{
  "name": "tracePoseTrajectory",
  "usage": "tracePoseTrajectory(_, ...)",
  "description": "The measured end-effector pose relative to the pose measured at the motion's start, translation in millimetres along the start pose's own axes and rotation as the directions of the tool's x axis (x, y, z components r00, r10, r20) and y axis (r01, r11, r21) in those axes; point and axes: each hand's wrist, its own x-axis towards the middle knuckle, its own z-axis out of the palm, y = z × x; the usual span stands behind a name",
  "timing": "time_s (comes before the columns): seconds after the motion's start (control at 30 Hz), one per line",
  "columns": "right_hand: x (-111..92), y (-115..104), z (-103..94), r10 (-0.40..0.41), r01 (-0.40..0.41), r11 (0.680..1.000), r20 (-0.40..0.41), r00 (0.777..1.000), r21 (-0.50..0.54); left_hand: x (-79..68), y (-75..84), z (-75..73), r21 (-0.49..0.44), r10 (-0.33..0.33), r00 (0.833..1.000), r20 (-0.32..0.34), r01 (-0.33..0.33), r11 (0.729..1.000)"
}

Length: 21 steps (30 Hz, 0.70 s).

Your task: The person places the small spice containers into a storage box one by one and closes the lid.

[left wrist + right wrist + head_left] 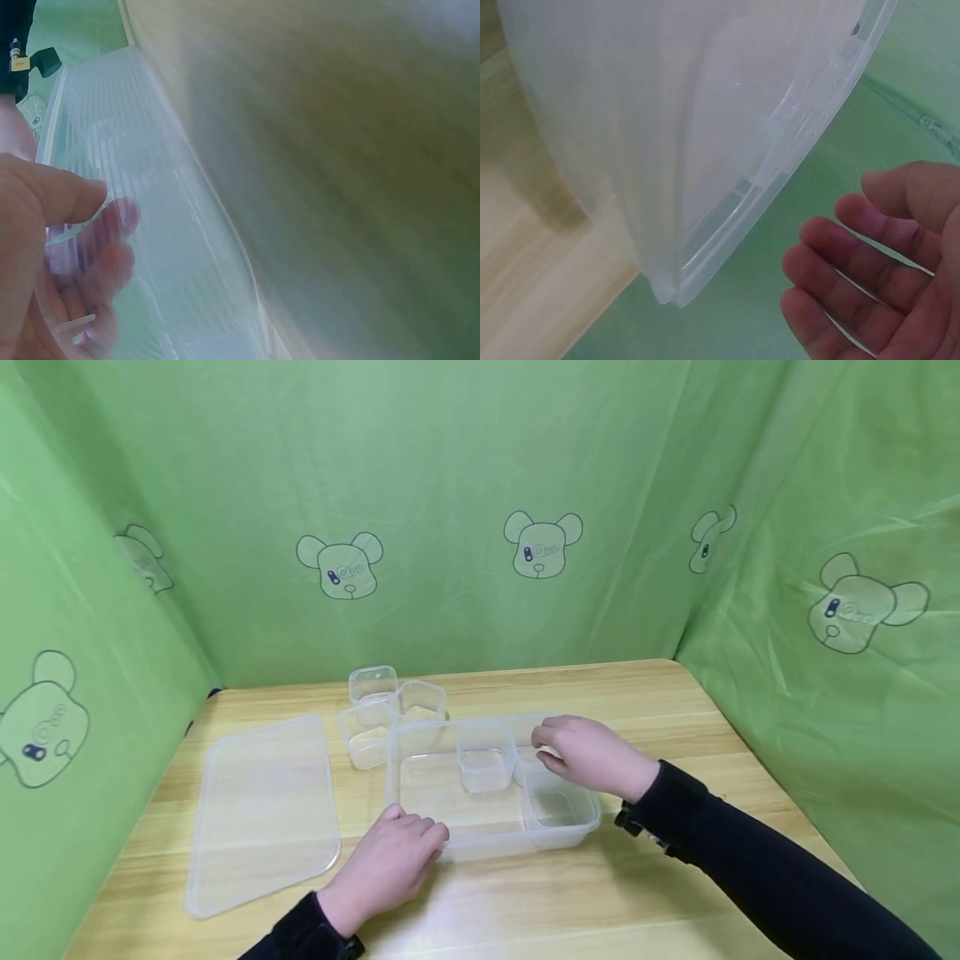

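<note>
A large clear plastic container (491, 847) sits on the table. My left hand (393, 860) grips its near left rim; in the left wrist view the thumb is on the near side and the fingers (112, 270) show through the wall (176, 195). Inside stand small clear cups: one in the middle (486, 768), another in the near right corner (561, 806), and a third (527, 762) partly hidden by my right hand (592, 756). That hand hovers over the far right part, fingers loosely bent. In the right wrist view the fingers (840, 277) hold nothing, beside the container's rim (780, 184).
Left of the container, a flat translucent lid (266, 814) lies on the wooden table (540, 910). Three more small cups cluster behind the container's left end, including a rear one (372, 685). Green curtains (450, 460) with bear-head prints enclose the back and sides.
</note>
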Motion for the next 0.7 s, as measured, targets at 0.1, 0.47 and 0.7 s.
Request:
tracePoseTrajectory(0.1, -5.8, 1.7, 0.5, 0.042, -0.042, 0.999, -0.015, 0.999, 0.017, 0.2, -0.3, 1.0, 0.006, 0.002, 1.0, -0.005, -0.002, 1.0)
tracePoseTrajectory(0.47, -28.9, 4.1, 4.5, 0.215, -0.214, 0.977, -0.083, 0.973, 0.025, -0.5, -0.6, 2.0, 0.008, 0.003, 1.0, 0.002, -0.003, 1.0)
tracePoseTrajectory(0.7, -42.4, 1.9, 15.6, 0.288, -0.285, 0.958, -0.125, 0.949, 0.045, -0.6, -0.6, 1.8, 0.007, 0.002, 1.0, -0.004, -0.002, 1.0)
